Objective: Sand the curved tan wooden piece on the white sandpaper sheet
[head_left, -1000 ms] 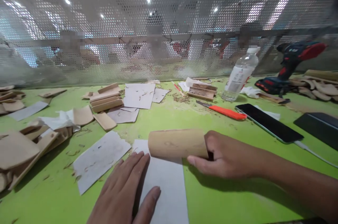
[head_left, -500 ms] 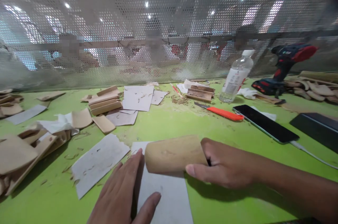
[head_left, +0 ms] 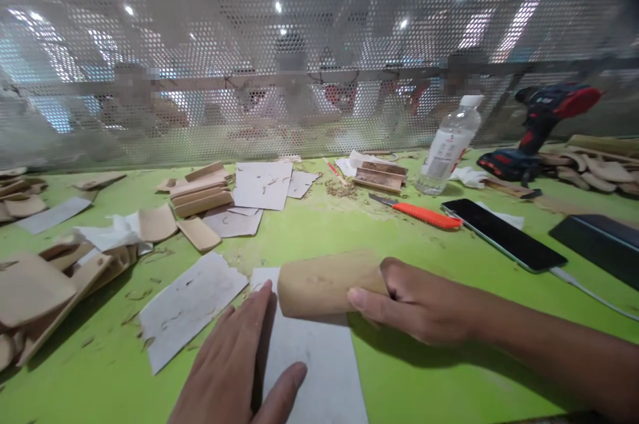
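Observation:
My right hand (head_left: 419, 304) grips the right end of a curved piece of bamboo (head_left: 327, 282) that lies across the top of a grey sheet of sandpaper (head_left: 312, 361) on the green table (head_left: 409, 384). My left hand (head_left: 234, 364) lies flat on the left part of that sheet, fingers stretched out and pressing it down, fingertips close to the bamboo's left end.
Another grey sheet (head_left: 187, 304) lies to the left, with bamboo slats (head_left: 200, 194) and offcuts (head_left: 34, 291) further left. An orange knife (head_left: 417, 211), phone (head_left: 502, 232), bottle (head_left: 449, 144) and drill (head_left: 539, 124) are at the right. A perforated screen (head_left: 299, 44) stands behind.
The bamboo piece slid toward me over the sheet and then back a little; my right hand moved with it. My left hand stayed pressed on the sheet.

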